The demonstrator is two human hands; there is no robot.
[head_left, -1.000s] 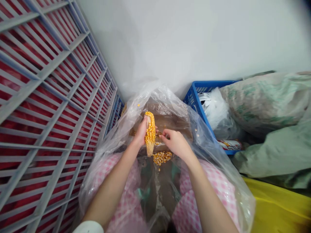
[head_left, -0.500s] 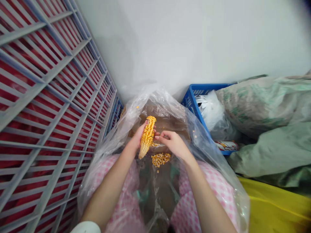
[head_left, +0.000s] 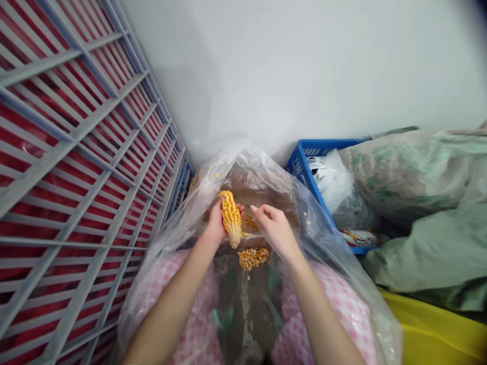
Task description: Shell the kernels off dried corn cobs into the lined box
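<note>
An ear of yellow corn [head_left: 231, 215] is gripped in my left hand [head_left: 216, 223], its pale bare tip pointing down toward me. Kernel rows still cover most of the side I see. My right hand [head_left: 274, 225] is closed just to the right of the ear, apart from it. From its fingertips a thin dark tool [head_left: 247, 206] points at the corn; its exact kind is too small to make out. Below both hands, loose corn kernels [head_left: 252, 258] lie in a pile on a clear plastic sheet [head_left: 335, 263] spread over my lap. More kernels [head_left: 248, 221] lie behind the ear.
A tall slatted crate [head_left: 76, 152] with red contents stands close on my left. To the right sits a blue basket [head_left: 312, 177] holding white plastic bags [head_left: 331, 177]. Full woven sacks [head_left: 414, 172] and a yellow item [head_left: 437, 329] lie beyond it. Ahead is a white wall [head_left: 289, 71].
The ear has turned in my left hand, its tip swinging to the right. My right hand has moved slightly right, away from the corn, and the thin tool now shows. The view has shifted a little.
</note>
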